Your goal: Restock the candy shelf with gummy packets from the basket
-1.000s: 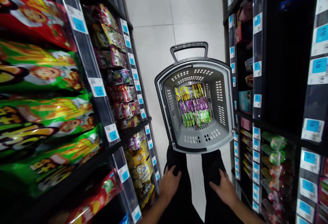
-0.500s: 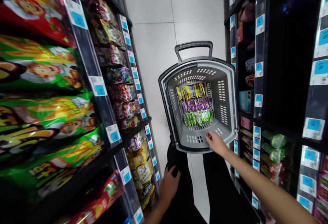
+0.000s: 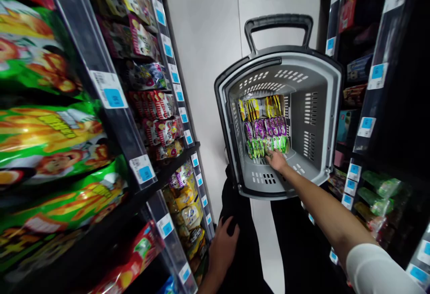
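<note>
A grey plastic shopping basket with slotted walls and a dark handle fills the middle of the view, above my legs. Inside it lie rows of yellow, purple and green snack packets. My right hand reaches into the basket, its fingertips resting on the lower edge of the green packets. No grip shows. My left hand hangs below the basket against my black trouser leg, fingers slightly curled and holding nothing.
Tall black shelves flank me. Large green snack bags and smaller packets fill the left side, with blue-marked price labels along the rails. Bottles and boxes stand on the right shelves. A pale tiled floor runs ahead.
My right hand has come in from the right, crossed the basket rim and moved onto the packets. The basket looks larger and sits higher in view. My left hand has barely moved.
</note>
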`<move>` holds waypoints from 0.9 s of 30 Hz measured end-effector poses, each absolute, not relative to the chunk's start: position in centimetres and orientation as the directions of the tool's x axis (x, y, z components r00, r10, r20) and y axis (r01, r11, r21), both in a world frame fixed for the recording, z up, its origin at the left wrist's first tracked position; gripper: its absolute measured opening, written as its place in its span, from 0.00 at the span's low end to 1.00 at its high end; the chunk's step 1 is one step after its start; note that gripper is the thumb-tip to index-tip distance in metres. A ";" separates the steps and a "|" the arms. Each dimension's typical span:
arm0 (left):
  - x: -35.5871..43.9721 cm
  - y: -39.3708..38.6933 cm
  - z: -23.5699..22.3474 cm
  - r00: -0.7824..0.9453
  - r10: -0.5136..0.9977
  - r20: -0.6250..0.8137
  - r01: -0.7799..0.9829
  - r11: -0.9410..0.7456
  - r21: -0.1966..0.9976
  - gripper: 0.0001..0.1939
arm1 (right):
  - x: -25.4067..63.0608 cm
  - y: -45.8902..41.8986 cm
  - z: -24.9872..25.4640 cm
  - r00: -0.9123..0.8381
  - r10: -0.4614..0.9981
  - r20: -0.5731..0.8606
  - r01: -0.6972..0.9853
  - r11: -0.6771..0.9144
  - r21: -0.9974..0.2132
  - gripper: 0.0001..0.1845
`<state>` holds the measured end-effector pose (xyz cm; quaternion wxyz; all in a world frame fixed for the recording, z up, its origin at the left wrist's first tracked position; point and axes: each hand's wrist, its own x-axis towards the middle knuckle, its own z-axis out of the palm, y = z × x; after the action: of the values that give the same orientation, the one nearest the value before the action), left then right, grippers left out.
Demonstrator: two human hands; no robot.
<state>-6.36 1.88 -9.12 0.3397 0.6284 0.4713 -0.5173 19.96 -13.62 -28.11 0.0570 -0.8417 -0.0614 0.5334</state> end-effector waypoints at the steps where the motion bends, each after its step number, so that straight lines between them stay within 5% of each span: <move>1: -6.3 1.9 -9.1 0.012 0.245 -0.969 0.946 -0.318 -0.069 0.24 | 19.8 -13.2 -28.6 0.414 0.161 -0.896 0.049 -0.987 -0.155 0.23; 5: -6.3 1.7 -9.1 -0.012 0.259 -0.966 0.940 -0.326 -0.100 0.24 | 19.4 -11.5 -30.2 0.408 0.110 -0.906 0.050 -0.994 -0.098 0.27; 15: -7.0 1.6 -9.5 0.031 0.284 -0.958 0.934 -0.349 -0.074 0.24 | 19.8 -12.0 -29.3 0.427 0.049 -0.903 0.045 -0.998 -0.033 0.17; 21: -4.2 2.8 -7.9 0.147 0.242 -0.959 0.938 -0.341 0.058 0.25 | 21.5 -14.2 -16.8 0.497 0.149 -0.855 0.049 -0.988 -0.144 0.12; 27: 4.5 5.2 2.4 0.573 0.199 -0.795 0.800 -0.348 0.490 0.22 | 24.0 -16.1 4.9 0.603 0.394 -0.694 0.080 -0.895 -0.439 0.09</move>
<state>4.54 5.16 2.44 0.4655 0.7550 0.3308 -0.3223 23.99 -16.06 4.90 0.1849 -0.8759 -0.1354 0.4245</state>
